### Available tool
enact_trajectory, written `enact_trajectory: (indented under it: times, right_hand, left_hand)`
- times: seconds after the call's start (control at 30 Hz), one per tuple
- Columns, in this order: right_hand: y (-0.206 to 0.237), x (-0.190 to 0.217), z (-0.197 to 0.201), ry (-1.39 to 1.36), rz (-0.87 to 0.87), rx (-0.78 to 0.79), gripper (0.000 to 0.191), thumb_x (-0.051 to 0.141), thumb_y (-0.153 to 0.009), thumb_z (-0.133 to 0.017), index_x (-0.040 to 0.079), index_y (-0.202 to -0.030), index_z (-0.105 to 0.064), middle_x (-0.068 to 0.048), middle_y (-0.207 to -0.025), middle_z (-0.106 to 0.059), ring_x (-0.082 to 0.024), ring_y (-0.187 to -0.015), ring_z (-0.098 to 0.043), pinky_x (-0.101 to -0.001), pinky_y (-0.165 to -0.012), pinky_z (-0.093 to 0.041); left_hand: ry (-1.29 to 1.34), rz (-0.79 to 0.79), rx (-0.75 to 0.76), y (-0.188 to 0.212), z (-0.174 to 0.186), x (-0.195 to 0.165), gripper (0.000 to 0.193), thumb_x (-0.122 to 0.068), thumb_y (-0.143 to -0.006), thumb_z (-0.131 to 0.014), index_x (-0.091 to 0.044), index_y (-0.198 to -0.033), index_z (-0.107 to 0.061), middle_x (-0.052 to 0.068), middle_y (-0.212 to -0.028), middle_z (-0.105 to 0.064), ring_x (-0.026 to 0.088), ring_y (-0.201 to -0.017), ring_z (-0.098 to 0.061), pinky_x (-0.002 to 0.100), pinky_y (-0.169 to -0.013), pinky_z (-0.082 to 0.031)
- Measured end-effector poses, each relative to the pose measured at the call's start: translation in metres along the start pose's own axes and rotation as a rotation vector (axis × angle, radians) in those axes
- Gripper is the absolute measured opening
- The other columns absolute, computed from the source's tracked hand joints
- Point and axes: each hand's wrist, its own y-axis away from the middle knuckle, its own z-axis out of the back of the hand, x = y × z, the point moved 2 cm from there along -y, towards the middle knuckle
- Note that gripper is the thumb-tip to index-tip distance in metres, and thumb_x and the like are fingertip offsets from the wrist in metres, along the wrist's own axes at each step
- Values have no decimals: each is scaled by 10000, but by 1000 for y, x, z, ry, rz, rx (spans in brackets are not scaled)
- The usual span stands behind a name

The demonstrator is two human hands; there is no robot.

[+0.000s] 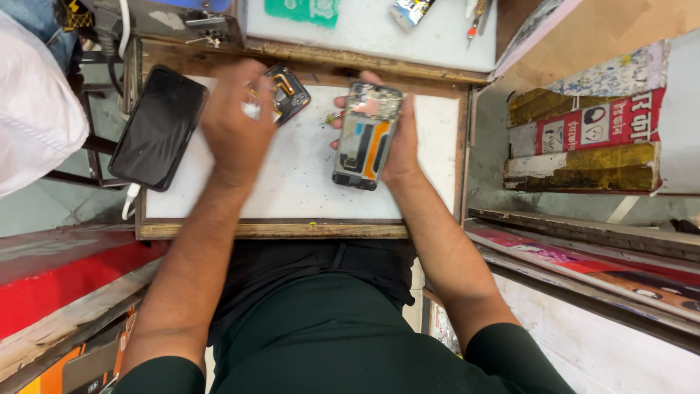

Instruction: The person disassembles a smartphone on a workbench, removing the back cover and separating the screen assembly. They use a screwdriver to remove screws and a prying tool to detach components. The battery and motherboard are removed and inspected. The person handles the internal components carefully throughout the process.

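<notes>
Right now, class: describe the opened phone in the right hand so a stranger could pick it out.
Find the white work board with a wooden frame. Above its right half, the right hand holds an opened phone. Unlike the intact black phone at the board's left edge, its insides show, with an orange strip.

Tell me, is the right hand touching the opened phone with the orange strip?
Touching. The head view shows the right hand cupped behind the opened phone, fingers wrapped over its top edge, holding it off the white mat.

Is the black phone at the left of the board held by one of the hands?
No, the black phone lies alone at the board's edge, apart from the left hand.
</notes>
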Motion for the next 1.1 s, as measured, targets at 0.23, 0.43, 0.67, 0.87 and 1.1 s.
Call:
enact_trajectory:
  times: [0.23,0.43,0.67,0.87,1.1]
  right_hand:
    - [0,-8,-4,11,-88,85,800,723,-1028,-262,181,-1606,-376,-256,-1344,-621,-355,-1125,-685,-559,-898,-615]
    - [4,-11,-8,-43,-141,67,789,719,-1026,-255,185,-1594,-373,-256,-1347,-624,-358,-1101,-686,-565,-885,-612]
    - [-1,-8,-9,-84,-123,94,792,723,-1033,-268,189,-1607,-377,-259,-1333,-627,-359,-1110,-685,-557,-874,-612]
    - [-2,-9,-9,-82,-142,79,800,726,-1020,-275,174,-1590,-377,-260,-1326,-625,-359,-1113,-688,-564,-882,-621]
    - [3,-10,-5,-52,-121,78,817,719,-1028,-311,149,-1609,-377,-221,-1294,-637,-356,-1113,-693,-573,-892,-618]
  left_hand:
    - [-322,-119,-67,-43,36,23,459,-90,-905,-881,-43,-1252,-584,151,-1169,-590,342,-1063,-593,433,-879,-492]
    - [-323,-103,32,-45,36,32,247,-79,-957,-826,-52,-1004,-585,92,-1005,-603,338,-972,-570,466,-823,-460]
    - [-270,-76,51,-18,36,20,122,-63,-1033,-718,-49,-1061,-601,93,-1021,-619,307,-991,-587,447,-865,-480]
    - [121,48,172,-1,16,-11,226,-26,-1052,-714,-31,-1273,-668,128,-1150,-723,242,-985,-729,317,-738,-613]
    - [315,226,222,23,-4,-50,144,-29,-1006,-740,-30,-1147,-708,97,-979,-726,180,-813,-745,293,-687,-601]
